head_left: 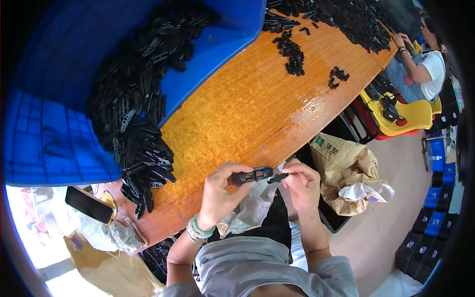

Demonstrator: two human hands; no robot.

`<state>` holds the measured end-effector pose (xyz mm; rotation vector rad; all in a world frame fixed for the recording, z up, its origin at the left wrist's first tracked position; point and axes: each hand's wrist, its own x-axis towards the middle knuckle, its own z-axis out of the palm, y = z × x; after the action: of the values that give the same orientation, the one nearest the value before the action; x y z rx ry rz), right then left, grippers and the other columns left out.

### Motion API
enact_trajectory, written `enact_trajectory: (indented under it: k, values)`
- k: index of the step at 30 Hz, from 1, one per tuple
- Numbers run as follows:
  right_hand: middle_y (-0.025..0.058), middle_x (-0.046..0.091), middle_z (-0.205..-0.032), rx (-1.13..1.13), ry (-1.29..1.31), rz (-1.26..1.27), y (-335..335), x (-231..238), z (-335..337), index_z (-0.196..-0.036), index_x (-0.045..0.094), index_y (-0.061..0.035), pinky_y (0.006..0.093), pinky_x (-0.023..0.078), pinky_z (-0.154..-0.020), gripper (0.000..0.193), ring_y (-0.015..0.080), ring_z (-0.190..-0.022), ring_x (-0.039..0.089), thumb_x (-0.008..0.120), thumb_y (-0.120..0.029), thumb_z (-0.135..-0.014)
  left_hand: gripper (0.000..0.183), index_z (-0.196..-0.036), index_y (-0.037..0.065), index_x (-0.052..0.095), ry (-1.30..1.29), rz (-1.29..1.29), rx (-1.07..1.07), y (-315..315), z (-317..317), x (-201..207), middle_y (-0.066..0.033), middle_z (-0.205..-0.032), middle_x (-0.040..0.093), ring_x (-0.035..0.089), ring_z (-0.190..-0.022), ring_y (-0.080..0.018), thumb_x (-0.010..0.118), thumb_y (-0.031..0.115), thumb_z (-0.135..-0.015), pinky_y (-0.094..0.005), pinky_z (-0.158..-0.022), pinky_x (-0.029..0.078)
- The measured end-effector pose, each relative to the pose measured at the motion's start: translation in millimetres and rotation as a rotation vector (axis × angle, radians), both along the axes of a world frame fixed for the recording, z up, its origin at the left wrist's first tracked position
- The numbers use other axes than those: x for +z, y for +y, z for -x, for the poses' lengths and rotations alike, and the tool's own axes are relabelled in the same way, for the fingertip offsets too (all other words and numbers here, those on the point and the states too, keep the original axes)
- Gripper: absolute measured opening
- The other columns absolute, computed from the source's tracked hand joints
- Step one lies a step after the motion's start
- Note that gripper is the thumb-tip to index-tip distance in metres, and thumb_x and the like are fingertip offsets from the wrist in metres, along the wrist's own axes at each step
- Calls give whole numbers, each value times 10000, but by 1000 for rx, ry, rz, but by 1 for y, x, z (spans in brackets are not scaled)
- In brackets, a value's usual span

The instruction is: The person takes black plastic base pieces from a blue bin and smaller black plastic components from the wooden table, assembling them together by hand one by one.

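Near the table's front edge, my left hand [221, 192] pinches a long black plastic part [252, 175] with slots along its middle. Close to its right end, my right hand [303, 184] grips a smaller black plastic piece [278, 178] between thumb and fingers. The two pieces lie almost in line; whether they touch I cannot tell. Left of my hands, many similar long black parts [143, 153] spill from a tipped blue crate [217, 64] onto the wooden table [222, 114].
Small black pieces [292, 54] lie in clusters at the table's far side, by a larger black heap [356, 24]. A phone [89, 204] rests at the left edge. Right of me are a brown paper sack [341, 168] and a yellow chair [410, 116]. Another person [425, 69] works at the far right.
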<state>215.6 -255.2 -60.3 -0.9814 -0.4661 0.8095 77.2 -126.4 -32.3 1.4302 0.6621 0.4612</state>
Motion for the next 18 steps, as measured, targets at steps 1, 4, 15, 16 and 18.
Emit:
enact_trajectory:
  k: [1,4,15,16,18]
  values:
    - [96,574,-839,-55,-48,40,0,4,5,-928,617,61,239,479,-647,176,140,-728,581,585,65,-755,258,-961,-34,591,10,41,-2,-1,0,0,-76,-924,605,592,-829,-114,672,-63,-718,-230,-743,479]
    - [106,595,-855,-140,-116,114,8,16,22,-953,604,61,247,483,-676,176,148,-746,599,589,72,-778,291,-1021,-76,509,19,25,-14,-4,-1,0,-123,-916,607,606,-800,-135,628,-106,-756,-251,-728,508]
    - [142,609,-949,-135,-315,112,19,18,33,-940,607,51,269,443,-796,144,172,-876,573,581,65,-800,408,-1155,-72,417,-198,466,-99,-3,2,6,-171,-969,608,628,-867,-191,600,-95,-791,-276,-775,517]
    - [139,609,-951,-137,-364,127,19,18,34,-929,614,43,267,443,-791,135,177,-868,575,578,62,-800,399,-1145,-72,424,-169,413,-103,-3,2,5,-172,-966,608,632,-860,-193,598,-103,-788,-272,-765,521]
    - [139,609,-951,-151,-398,147,18,17,34,-924,617,41,268,444,-787,131,179,-867,575,581,59,-799,391,-1136,-72,430,-138,361,-105,-5,2,5,-173,-964,608,637,-852,-195,596,-111,-784,-267,-756,526]
